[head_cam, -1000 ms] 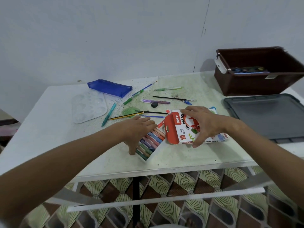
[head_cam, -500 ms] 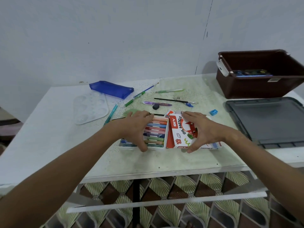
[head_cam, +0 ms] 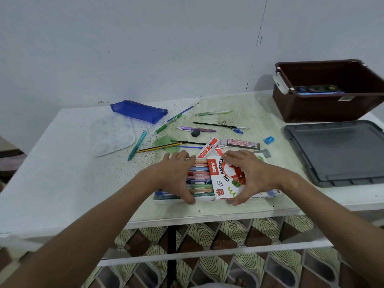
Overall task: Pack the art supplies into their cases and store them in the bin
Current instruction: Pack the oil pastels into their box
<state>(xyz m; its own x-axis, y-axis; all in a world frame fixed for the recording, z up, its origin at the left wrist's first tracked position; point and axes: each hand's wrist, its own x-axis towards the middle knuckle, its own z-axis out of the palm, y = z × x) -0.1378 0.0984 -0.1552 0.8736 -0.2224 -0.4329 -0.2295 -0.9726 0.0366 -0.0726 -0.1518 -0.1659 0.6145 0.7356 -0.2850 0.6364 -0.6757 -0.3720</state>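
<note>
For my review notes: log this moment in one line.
step: sliding pastel tray into oil pastels box | left hand: tray | right hand: box | bin: open

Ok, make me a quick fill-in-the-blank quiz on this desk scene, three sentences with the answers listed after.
1. The left hand grips the tray of ____.
2. The right hand holds the sleeve printed "OIL ____".
3. The brown bin stands with its grey ____ lying on the table in front of it.

Answers: pastels; PASTELS; lid
</note>
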